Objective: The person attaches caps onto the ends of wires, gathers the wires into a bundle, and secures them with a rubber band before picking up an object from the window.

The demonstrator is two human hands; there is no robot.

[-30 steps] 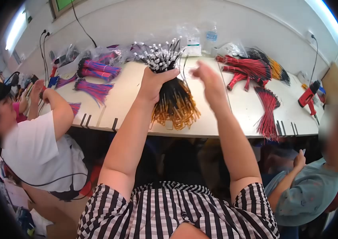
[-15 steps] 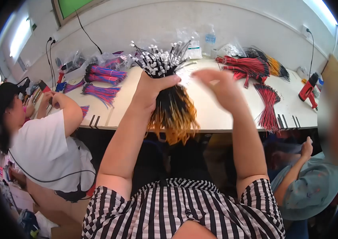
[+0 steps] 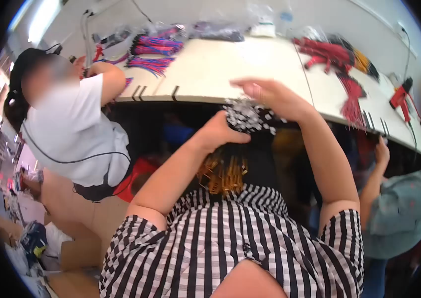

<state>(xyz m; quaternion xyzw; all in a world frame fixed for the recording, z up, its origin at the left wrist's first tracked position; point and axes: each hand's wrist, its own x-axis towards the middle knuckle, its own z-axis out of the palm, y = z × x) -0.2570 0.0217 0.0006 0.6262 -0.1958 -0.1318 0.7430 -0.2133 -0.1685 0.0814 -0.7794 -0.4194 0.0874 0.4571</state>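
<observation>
My left hand is wrapped round a thick bundle of cables in front of my body, just off the table's front edge. White connectors crowd the bundle's top end, facing up towards me. Below my fist hang its yellow-orange tails; the dark middle is partly hidden by the hand. My right hand hovers over the right side of the connectors, fingers stretched out to the left and slightly blurred. I see nothing in it.
The white table carries purple-blue cable bundles at left and red ones at right. A red heat gun stands at the right. Co-workers sit on both sides: a white shirt left, a teal shirt right.
The bundle and my left hand have come down from over the table towards my body, connectors now tipped towards me. My right hand has moved in over the connectors. The view has tilted downward.
</observation>
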